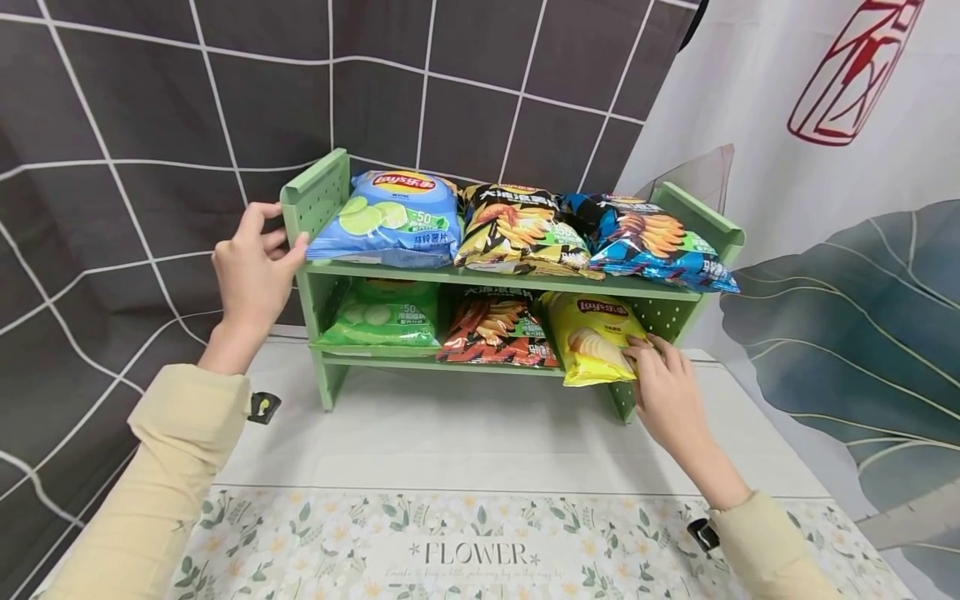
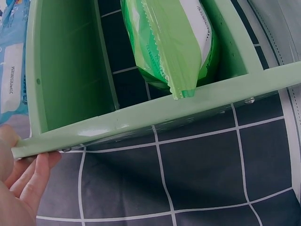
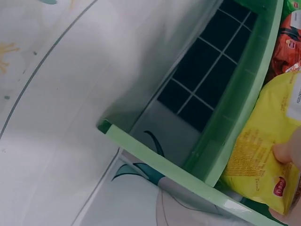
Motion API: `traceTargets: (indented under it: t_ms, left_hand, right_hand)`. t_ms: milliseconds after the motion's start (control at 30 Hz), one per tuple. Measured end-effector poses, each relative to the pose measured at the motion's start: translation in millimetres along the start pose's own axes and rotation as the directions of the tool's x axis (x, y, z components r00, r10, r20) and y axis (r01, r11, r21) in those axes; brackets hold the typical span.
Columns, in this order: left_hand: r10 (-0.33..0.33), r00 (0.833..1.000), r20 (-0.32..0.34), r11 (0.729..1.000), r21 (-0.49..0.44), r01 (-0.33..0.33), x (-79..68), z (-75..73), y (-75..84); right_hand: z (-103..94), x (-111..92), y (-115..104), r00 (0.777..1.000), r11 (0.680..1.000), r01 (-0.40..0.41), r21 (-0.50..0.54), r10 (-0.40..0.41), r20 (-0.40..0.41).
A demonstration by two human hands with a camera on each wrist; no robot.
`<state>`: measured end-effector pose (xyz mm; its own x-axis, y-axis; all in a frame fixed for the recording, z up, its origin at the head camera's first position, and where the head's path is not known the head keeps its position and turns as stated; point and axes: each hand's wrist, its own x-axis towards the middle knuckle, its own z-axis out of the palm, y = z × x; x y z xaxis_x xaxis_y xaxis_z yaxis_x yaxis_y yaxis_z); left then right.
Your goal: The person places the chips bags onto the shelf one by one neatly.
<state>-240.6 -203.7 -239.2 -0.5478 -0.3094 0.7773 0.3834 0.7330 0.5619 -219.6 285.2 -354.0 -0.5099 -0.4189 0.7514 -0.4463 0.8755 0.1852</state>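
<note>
My left hand [image 1: 255,271] grips the upper left side panel of a green two-tier shelf [image 1: 480,279]; in the left wrist view its fingers [image 2: 35,181] curl round the panel's edge. At the right end of the lower tier, my right hand [image 1: 667,387] pinches the right side of a yellow chip bag [image 1: 592,333], whose bottom juts past the shelf's front edge. In the right wrist view the thumb presses on the yellow bag [image 3: 258,146]. To its left lie a red chip bag [image 1: 498,333] and a green chip bag [image 1: 386,317].
On the upper tier lie a light blue chip bag [image 1: 397,221], a black and gold chip bag [image 1: 521,233] and a dark blue chip bag [image 1: 652,237]. The shelf stands on a table with a floral cloth [image 1: 315,542], against a dark checked curtain [image 1: 150,108].
</note>
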Motion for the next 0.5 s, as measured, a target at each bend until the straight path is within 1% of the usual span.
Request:
traceTargets:
  t_ms: [100,200,367,500]
  left_hand:
    - [-0.003,1.000,0.001,1.000,0.003,0.003,0.5,0.4,0.2]
    - [-0.003,1.000,0.001,1.000,0.005,0.003,0.9,0.8,0.5]
    - [-0.003,1.000,-0.001,1.000,0.004,0.003,1.0,0.8,0.2]
    - [-0.003,1.000,-0.004,1.000,0.008,0.003,0.9,0.7,-0.3]
  right_hand:
    - [1.0,0.5,-0.1,0.998,1.000,-0.014,-0.018,0.015,0.054]
    - [2.1,0.9,-0.3,0.996,0.999,-0.032,-0.017,0.033,0.083]
    - [5.7,1.5,-1.1,0.995,0.999,-0.042,-0.006,0.042,0.090]
    - [10.0,0.0,-1.2,0.996,1.000,-0.022,-0.014,0.023,0.083]
